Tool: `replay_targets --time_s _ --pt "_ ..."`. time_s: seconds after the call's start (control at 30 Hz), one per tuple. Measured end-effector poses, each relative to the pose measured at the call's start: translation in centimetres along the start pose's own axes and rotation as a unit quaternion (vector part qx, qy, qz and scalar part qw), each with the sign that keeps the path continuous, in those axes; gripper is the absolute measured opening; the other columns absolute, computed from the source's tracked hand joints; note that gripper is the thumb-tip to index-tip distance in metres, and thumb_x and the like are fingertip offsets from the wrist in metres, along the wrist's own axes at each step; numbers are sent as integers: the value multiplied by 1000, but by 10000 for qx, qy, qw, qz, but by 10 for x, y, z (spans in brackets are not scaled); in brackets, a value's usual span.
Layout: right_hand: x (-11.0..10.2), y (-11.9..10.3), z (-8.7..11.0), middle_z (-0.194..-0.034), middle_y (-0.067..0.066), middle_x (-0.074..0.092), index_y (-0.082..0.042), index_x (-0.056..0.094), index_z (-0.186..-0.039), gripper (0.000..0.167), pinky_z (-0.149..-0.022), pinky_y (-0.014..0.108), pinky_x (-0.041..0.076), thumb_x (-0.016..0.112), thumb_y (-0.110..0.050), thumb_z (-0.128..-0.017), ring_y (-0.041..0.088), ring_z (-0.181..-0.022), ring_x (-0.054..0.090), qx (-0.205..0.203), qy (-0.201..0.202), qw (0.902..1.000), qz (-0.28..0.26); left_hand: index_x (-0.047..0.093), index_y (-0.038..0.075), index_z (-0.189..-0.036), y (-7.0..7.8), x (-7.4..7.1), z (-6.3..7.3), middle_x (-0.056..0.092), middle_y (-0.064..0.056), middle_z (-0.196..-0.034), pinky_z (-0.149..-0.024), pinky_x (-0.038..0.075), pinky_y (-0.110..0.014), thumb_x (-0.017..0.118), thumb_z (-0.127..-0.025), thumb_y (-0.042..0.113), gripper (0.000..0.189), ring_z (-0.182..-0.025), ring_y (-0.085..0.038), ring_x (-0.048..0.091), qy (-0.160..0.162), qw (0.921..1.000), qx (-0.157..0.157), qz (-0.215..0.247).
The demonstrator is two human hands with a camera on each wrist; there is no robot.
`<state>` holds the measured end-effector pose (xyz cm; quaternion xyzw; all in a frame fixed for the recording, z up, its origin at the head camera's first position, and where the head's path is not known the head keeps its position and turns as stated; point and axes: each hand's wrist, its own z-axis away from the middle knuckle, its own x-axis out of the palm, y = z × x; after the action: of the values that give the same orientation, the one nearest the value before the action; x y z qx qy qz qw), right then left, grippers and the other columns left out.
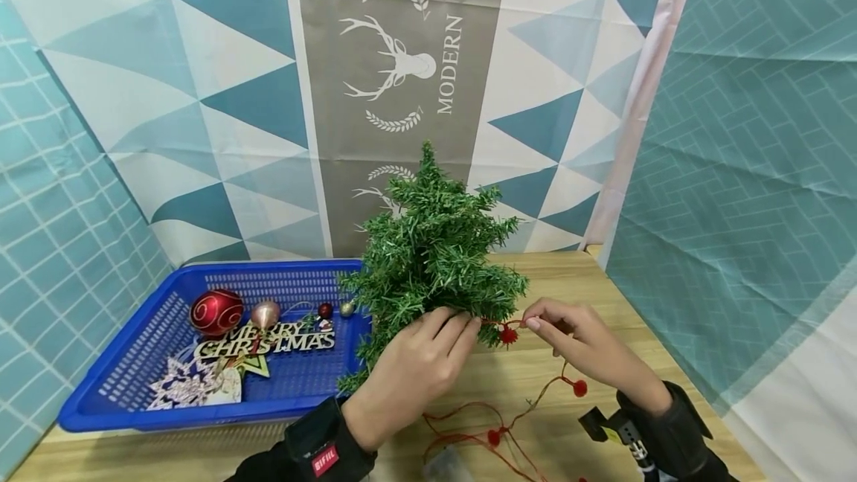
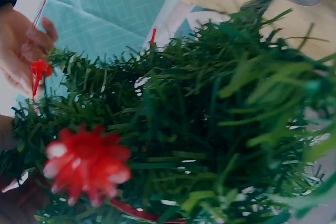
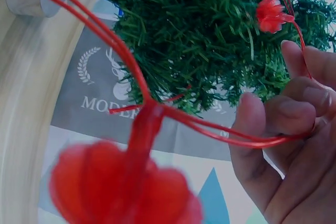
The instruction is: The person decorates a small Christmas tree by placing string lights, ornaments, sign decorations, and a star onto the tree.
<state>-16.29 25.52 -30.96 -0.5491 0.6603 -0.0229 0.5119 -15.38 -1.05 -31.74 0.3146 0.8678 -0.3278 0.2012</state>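
A small green artificial Christmas tree (image 1: 438,244) stands at the middle of the head view. My left hand (image 1: 418,370) is at its lower front branches, pinching a red string of lights (image 1: 506,334) there; the tips of its fingers are partly hidden in the greenery. To the right, my right hand (image 1: 582,341) grips the same string between thumb and curled fingers, one red flower-shaped bulb hanging between the hands. The rest of the cord trails down onto the table. Close up in the right wrist view, another red bulb (image 3: 123,187) dangles from the cord.
A blue plastic basket (image 1: 221,416) on the left holds a red ball (image 1: 216,312), a gold Merry Christmas sign (image 1: 268,341), a snowflake and other ornaments. A clear plastic piece (image 1: 447,466) lies at the wooden table's front edge. Patterned curtains surround the table.
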Motion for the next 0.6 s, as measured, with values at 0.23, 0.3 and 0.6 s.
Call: replay_targets --time_s 0.23,0.3,0.6 --pt "-9 1 -2 -57 -7 36 -20 64 -91 24 -41 20 28 60 4 -90 2 -46 28 -64 -32 9999 144 68 -3 -103 -10 -4 7 67 -12 -101 -77 53 -21 26 -102 -4 41 -90 -20 63 576 9981 114 187" --pt "-12 1 -1 -56 -8 35 -21 65 -88 23 -42 21 28 62 1 -90 1 -47 28 52 -204 9997 137 68 -4 -103 -13 -6 10 67 -14 -101 -78 53 -22 28 -102 -5 40 -90 -21 64 667 9973 119 294" --pt "-24 5 6 -64 0 50 -15 65 -94 31 -46 23 42 53 13 -90 10 -50 44 -364 -765 9942 -666 65 -4 -107 -27 -9 33 66 -16 -106 -88 50 -28 32 -102 -2 34 -98 -24 64 941 9887 239 1143"
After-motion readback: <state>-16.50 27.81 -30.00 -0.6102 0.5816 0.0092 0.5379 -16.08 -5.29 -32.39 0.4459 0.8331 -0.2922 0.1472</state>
